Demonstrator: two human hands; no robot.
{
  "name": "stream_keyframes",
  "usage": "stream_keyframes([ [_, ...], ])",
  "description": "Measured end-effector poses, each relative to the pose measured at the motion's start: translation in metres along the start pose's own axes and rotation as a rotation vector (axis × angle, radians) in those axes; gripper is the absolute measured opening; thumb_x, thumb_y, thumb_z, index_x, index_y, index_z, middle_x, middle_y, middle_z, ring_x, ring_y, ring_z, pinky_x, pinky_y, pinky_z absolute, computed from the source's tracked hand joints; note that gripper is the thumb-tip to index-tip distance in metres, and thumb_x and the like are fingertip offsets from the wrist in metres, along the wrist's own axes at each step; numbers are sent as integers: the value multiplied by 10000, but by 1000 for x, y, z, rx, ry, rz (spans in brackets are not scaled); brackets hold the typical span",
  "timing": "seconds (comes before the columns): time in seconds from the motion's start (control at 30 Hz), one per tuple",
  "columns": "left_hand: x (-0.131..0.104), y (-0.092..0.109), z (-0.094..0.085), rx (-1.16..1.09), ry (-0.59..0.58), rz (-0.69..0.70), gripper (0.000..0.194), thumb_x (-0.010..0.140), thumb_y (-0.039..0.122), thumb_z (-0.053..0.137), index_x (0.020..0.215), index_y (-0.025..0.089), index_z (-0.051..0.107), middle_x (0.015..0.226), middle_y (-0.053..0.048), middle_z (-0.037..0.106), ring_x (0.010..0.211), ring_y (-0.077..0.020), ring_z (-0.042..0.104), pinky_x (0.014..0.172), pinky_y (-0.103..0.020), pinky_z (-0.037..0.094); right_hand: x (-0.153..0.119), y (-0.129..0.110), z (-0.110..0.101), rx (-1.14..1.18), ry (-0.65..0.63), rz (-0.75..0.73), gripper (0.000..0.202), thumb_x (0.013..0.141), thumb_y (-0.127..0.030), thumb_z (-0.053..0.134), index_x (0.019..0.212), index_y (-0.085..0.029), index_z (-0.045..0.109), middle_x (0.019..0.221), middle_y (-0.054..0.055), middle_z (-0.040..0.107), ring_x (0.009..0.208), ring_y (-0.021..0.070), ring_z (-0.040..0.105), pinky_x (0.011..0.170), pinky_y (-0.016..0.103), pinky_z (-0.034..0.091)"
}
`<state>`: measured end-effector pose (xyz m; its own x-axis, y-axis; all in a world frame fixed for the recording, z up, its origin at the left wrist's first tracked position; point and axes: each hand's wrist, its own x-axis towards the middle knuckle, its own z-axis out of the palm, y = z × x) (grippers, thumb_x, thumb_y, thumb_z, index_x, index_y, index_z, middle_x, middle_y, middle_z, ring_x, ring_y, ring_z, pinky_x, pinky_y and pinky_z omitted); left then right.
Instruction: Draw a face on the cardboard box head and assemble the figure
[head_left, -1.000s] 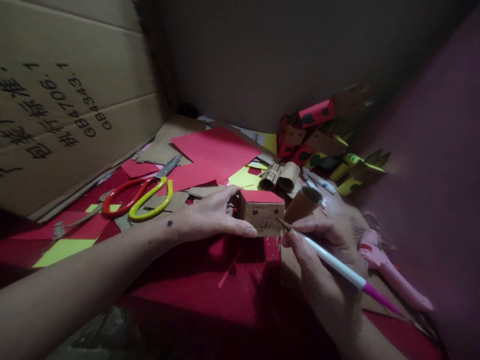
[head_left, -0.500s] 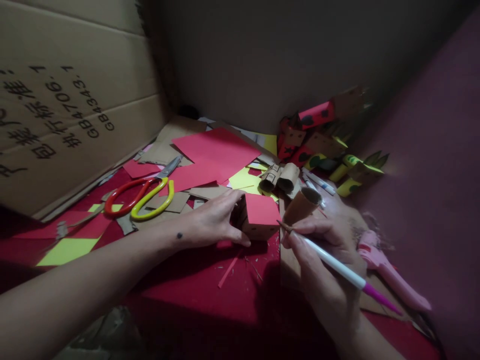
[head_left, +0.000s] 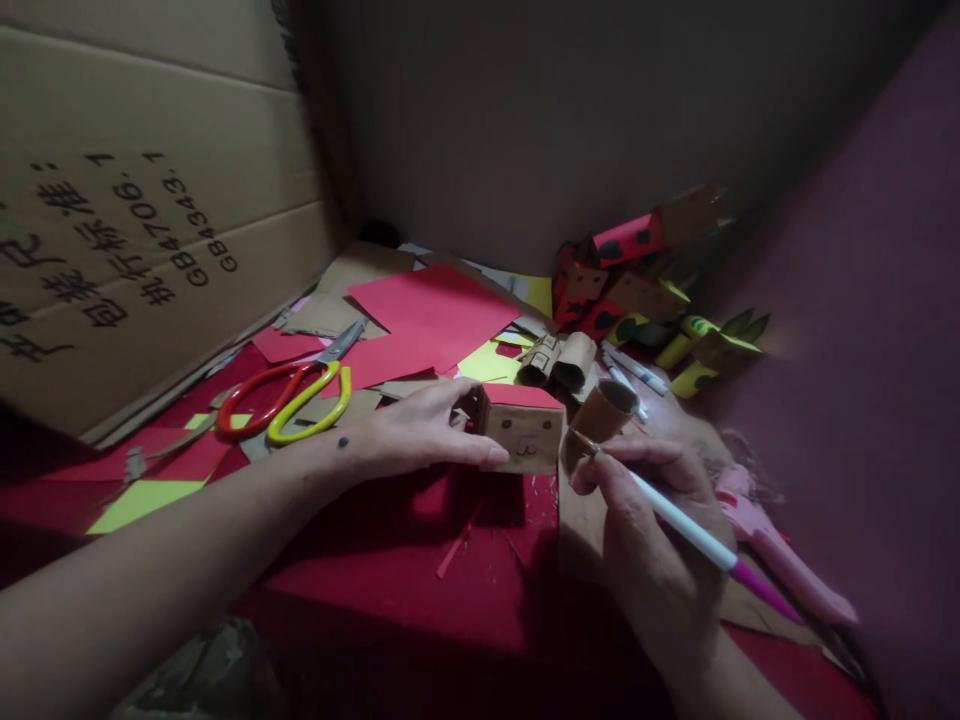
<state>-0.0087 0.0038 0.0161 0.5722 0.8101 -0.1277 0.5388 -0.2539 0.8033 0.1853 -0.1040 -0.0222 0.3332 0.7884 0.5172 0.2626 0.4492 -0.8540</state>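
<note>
Left hand (head_left: 442,425) closed on a small brown cardboard box with a red paper top (head_left: 544,430), its thumb across the near face and its fingers behind; the box is held over the near middle of a dark red work surface (head_left: 360,590), its near face marked with two dark dots and a squiggle. Right hand (head_left: 652,510), to the right of the box, grips a slim white pen with a magenta end (head_left: 686,522) between thumb and fingers; the pen's brown point lies just right of the box and in front of a tilted brown cardboard tube (head_left: 600,412), contact with either being unclear. Left: metal scissors with one red and one yellow handle (head_left: 311,402). Far middle: bright red paper sheets (head_left: 442,310). Right: a pink plastic tool (head_left: 780,550)
</note>
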Motion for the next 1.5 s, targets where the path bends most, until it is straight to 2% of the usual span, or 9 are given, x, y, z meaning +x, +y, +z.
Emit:
stream_keyframes([
  [0.23,-4,6,-1,-111,-73,-81,541,713,518,712,1128,192,595,882,-34,621,757,-212,582,563,-266,388,0,-1,-1,18,-8,-18,53,869,-189,649,895,-235,637,725,-22,642,669,113,617,530,196,462],
  [0.53,-2,3,1,-176,-84,-51,629,693,491,708,1226,176,593,930,-55,648,776,-217,582,572,-261,376,1,-4,2,-13,-3,-1,54,823,-189,672,861,-225,658,714,-22,653,591,83,604,531,167,496],
  [0.63,-3,1,2,-222,-57,-11,580,710,454,709,1221,195,618,950,-49,679,850,-240,610,657,-281,407,0,-4,3,77,-21,27,49,842,-192,666,874,-229,662,821,-4,699,579,76,616,502,166,499],
  [0.7,-2,-1,3,-257,-42,14,556,713,435,715,1212,205,631,999,-53,696,929,-262,621,721,-296,423,0,-4,5,138,-34,31,48,851,-190,663,875,-231,664,894,9,717,666,93,668,582,183,545],
  [0.83,0,-4,5,-301,-80,29,588,715,421,720,1246,200,596,1163,-77,683,1083,-292,606,816,-310,445,0,-2,6,186,-70,-8,72,866,-169,658,895,-234,669,808,-9,699,802,114,694,760,212,561],
  [1.03,-4,-1,5,-238,-16,0,607,704,456,720,1254,229,605,1100,-47,717,1014,-297,642,740,-291,453,-2,3,4,221,-94,25,78,895,-177,637,932,-243,655,838,-10,683,745,107,647,670,212,519],
  [1.23,-7,2,7,-303,7,-18,560,687,467,742,1187,233,648,1110,-44,732,1093,-315,631,798,-302,475,-3,8,2,221,-92,7,105,881,-165,652,942,-250,655,889,-13,680,802,115,652,703,222,512],
  [1.37,-6,2,6,-310,-40,-18,591,678,477,744,1201,225,630,1124,-64,726,1061,-314,644,754,-301,479,-1,8,1,197,-86,16,98,899,-178,643,957,-255,654,830,-25,699,746,109,662,653,219,507],
  [1.5,-5,2,4,-304,-60,-72,693,692,497,720,1295,213,532,1100,-90,706,960,-286,655,642,-273,452,6,8,4,95,-8,-21,124,963,-214,540,996,-269,647,601,-64,632,565,102,621,623,250,512],
])
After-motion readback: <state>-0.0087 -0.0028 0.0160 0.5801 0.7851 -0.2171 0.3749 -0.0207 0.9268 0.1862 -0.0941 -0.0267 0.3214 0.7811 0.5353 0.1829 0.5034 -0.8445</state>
